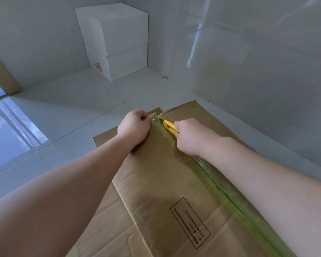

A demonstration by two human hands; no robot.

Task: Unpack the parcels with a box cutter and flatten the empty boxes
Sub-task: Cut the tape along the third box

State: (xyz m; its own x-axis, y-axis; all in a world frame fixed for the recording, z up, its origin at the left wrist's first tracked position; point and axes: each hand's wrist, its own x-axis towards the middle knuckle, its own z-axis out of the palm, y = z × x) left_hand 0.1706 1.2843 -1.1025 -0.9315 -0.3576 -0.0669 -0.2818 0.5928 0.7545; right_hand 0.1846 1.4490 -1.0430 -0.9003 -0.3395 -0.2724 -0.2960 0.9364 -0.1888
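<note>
Flattened cardboard box point(167, 182) covers the near-right part of the tiled floor point(72, 112); its far edge stops short of the right wall point(267, 62). Both hands sit at that far edge: left hand point(134, 127) beside the tape seam point(211, 179), right hand point(190, 138) on it, gripping the yellow box cutter point(170, 126). Floor beyond the far edge lies open up to the white box point(117, 41) in the far corner. Floor left of the cardboard is open.

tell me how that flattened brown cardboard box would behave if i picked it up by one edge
The flattened brown cardboard box would probably sag and fold at its creases, since several flap lines show. It looks light for its spread: thin sheet lying flat on the white tiled floor. The glossy greenish tape strip along its seam may feel slick.
</note>
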